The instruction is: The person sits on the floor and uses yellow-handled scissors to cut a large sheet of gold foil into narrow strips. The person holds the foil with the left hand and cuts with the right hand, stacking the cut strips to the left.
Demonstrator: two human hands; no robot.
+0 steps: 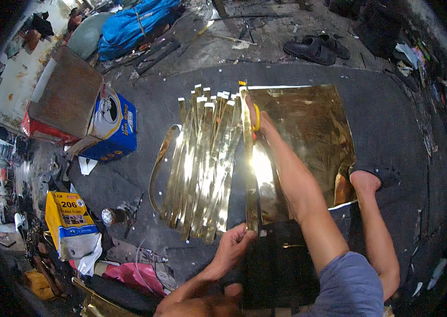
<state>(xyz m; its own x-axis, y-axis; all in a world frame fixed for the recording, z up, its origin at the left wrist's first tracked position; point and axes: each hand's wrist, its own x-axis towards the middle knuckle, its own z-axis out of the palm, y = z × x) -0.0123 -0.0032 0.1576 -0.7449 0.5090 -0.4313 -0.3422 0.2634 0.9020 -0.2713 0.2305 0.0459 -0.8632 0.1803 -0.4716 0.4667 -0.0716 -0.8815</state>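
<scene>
A shiny gold sheet (313, 132) lies on a dark mat (392, 116) on the floor. My right hand (258, 120) reaches to the sheet's far left edge and grips yellow-handled scissors (257, 117). My left hand (236, 243) pinches the near end of a long gold strip (250, 174) that runs along the sheet's left edge. Several cut gold strips (202, 164) lie side by side just left of it. My foot (366, 182) rests on the sheet's right side.
A blue and white carton (112, 127) and a brown board (65, 90) stand at the left. A yellow bag (68, 216), a small can (110, 215) and pink plastic (134, 277) lie near left. Dark sandals (316, 48) and a blue tarp (134, 24) are beyond.
</scene>
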